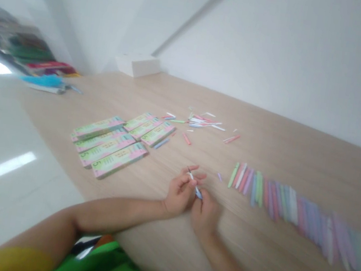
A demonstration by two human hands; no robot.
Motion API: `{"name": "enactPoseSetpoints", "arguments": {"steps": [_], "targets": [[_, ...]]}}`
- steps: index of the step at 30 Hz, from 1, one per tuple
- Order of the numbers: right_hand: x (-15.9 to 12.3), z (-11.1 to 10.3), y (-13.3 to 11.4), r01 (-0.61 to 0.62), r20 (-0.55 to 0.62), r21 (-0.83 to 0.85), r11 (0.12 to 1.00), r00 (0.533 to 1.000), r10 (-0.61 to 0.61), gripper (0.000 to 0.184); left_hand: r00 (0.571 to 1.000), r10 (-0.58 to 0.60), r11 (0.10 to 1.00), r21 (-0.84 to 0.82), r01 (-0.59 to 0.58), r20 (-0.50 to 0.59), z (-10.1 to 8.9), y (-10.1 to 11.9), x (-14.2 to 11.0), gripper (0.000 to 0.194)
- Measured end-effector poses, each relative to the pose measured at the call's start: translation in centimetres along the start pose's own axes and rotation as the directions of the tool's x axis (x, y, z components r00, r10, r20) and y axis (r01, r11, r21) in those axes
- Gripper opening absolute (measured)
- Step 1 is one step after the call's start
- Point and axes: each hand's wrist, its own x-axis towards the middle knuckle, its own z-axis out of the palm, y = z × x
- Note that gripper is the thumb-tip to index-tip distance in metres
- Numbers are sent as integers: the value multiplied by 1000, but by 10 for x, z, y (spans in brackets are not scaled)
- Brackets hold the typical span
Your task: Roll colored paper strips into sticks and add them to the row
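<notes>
Both my hands meet above the table, on a slim white-and-blue pen point(198, 193). My left hand point(180, 191) pinches its white part between thumb and fingers, with the other fingers partly stretched out. A thin dark tip seems to stick out at the upper end. My right hand point(207, 211) is closed around the blue lower end, and its fingers partly hide it. Just right of the hands lies a small purple piece point(219, 176). A long row of pastel pens point(276, 199) stretches to the right, blurred toward its far end.
Several green-and-pink flat boxes point(117, 160) lie to the left. Behind the hands is a loose pile of pastel and white sticks point(203, 121), with a few scattered pieces around it. A white box point(138, 66) stands by the wall. A blue item point(44, 80) rests at the left edge.
</notes>
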Motion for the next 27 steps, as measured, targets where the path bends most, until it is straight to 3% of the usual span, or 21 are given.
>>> {"name": "enactPoseSetpoints", "arguments": {"steps": [4, 12, 16, 21, 24, 27], "targets": [[2, -1, -1, -17, -39, -60, 998, 999, 15, 20, 996, -90, 991, -96, 88, -20, 2, 8, 9, 15], [2, 0, 4, -7, -125, 38, 999, 992, 12, 19, 959, -279, 943, -204, 263, -55, 7, 26, 11, 18], [2, 0, 5, 27, -153, 18, 999, 988, -24, 19, 981, -193, 967, -167, 190, -4, 4, 29, 8, 14], [0, 0, 7, 75, -174, 62, 995, 983, -63, 21, 993, -85, 996, 7, 85, 85, 1, 27, 4, 8], [-1, 0, 9, 37, -168, 147, 988, 986, -12, 20, 987, -115, 993, 22, 113, 110, 2, 27, 7, 14], [-3, 0, 11, -36, -133, 261, 965, 988, 73, 19, 971, -213, 970, -95, 223, 104, 0, 28, 16, 25]]}}
